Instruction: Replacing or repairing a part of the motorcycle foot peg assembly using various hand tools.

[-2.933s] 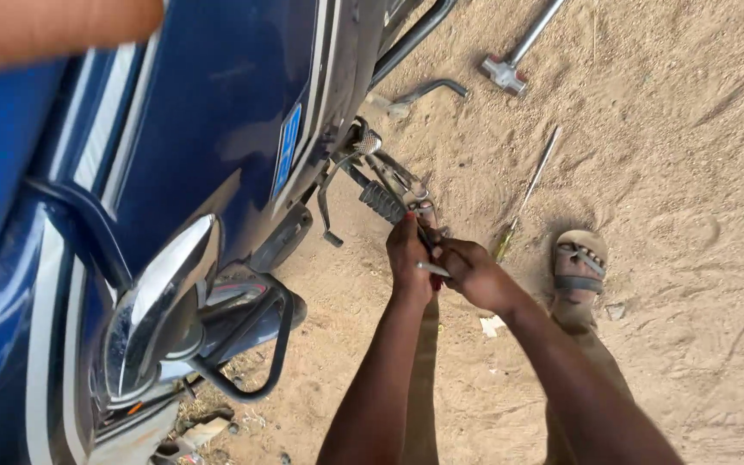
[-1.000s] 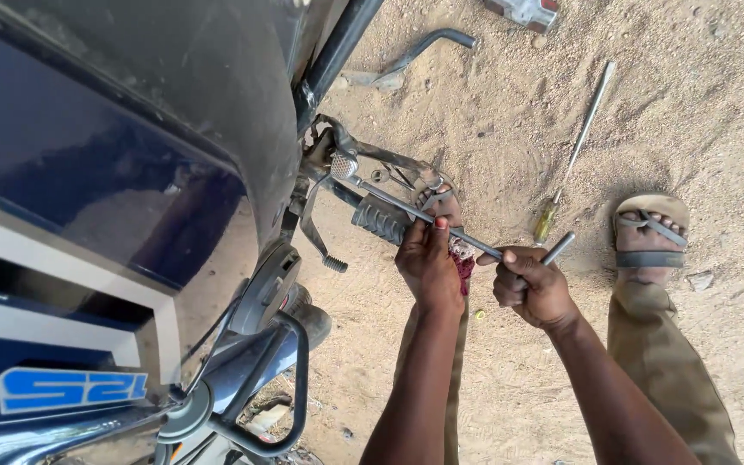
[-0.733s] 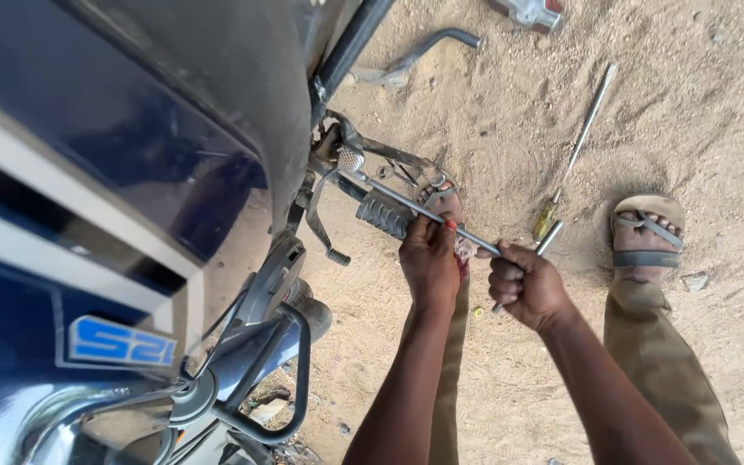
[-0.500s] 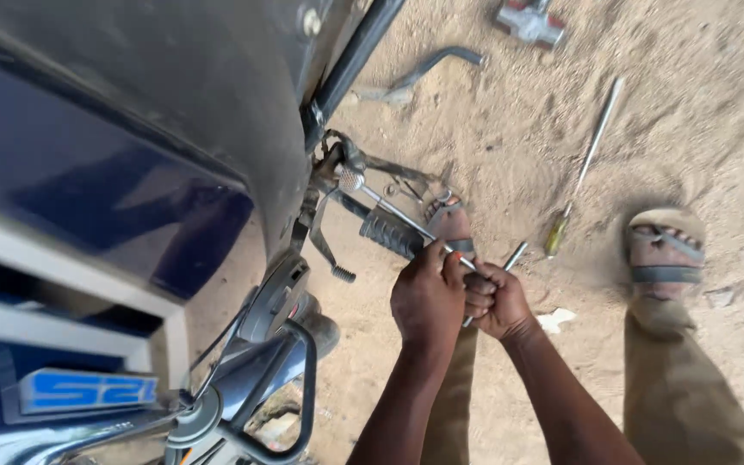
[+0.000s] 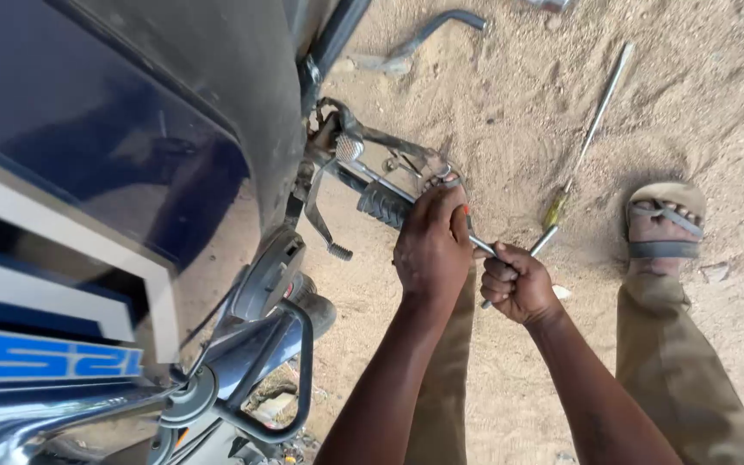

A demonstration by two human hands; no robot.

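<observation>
Sandy ground under a blue motorbike (image 5: 114, 172); left hand (image 5: 430, 245) lies over the metal bar just beyond the black rubber footpeg (image 5: 382, 205), fingers curled down on it. Right hand (image 5: 518, 282) has closed in from farther out and now sits just beside the left, fist shut tight around a thin metal tool (image 5: 542, 241), so both hands bear on the footpeg bar. Long screwdriver (image 5: 587, 142) lies untouched on the sand past the footpeg, near the sandal (image 5: 665, 226)

Long screwdriver (image 5: 587, 142) and bent metal lever (image 5: 428, 33) on sand, sandalled foot (image 5: 663, 226) nearby
</observation>
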